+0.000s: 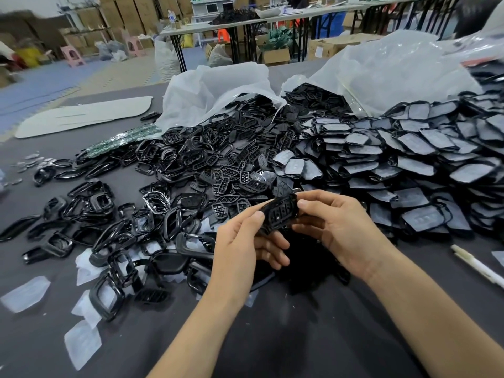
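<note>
– Warehouse shelving stacked with cardboard boxes (128,12) fills the back of the room, and folding tables (245,23) stand across the floor. What lies up close?

– Dark grey surface (300,336), heaped with black plastic parts. Open frames (114,227) lie in a loose pile on the left. Film-covered flat pieces (422,165) overlap in rows on the right.

– And the pale bundles behind them?

– Two white plastic bags (215,88) on their sides, mouths toward the person, with black parts at their openings.

– Where is the piece in hand?

– The black key-fob shell (279,214) is held above the surface, in front of the piles, tilted, with its slotted face toward the camera.

– How does each grip stand?

– The left hand (242,241) has its grip pinching the shell's lower left end, thumb on top and fingers curled beneath. The right hand (335,225) has its grip pinching the upper right end, thumb at the near edge.

– Anything else nearby?

– A white pen (480,268) lies near the right edge. Clear film scraps (26,294) lie on the near left. A strip of green circuit boards (122,140) lies beyond the frames.
</note>
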A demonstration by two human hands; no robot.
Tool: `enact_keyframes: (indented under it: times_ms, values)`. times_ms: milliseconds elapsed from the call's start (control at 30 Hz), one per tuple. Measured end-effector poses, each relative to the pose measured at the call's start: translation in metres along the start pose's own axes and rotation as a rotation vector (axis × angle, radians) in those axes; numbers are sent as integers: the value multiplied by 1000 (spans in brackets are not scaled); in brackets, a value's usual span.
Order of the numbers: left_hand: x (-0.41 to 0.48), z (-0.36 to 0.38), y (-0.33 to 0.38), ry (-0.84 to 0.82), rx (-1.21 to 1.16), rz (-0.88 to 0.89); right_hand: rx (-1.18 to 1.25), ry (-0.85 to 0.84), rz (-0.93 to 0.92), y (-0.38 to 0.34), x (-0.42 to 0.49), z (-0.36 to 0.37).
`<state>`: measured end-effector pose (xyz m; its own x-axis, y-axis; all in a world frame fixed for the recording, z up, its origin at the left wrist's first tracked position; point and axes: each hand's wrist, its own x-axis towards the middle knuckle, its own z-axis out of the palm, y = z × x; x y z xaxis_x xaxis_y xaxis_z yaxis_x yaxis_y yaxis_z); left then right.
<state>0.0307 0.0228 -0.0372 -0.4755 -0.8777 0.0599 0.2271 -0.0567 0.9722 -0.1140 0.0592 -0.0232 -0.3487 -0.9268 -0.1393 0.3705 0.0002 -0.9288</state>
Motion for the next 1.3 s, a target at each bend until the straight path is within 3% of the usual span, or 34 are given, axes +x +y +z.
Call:
enact_keyframes:
  times_ms: [1300]
  values:
    - [-1,3,-1,32,45,92,13,-180,52,-2,-3,1]
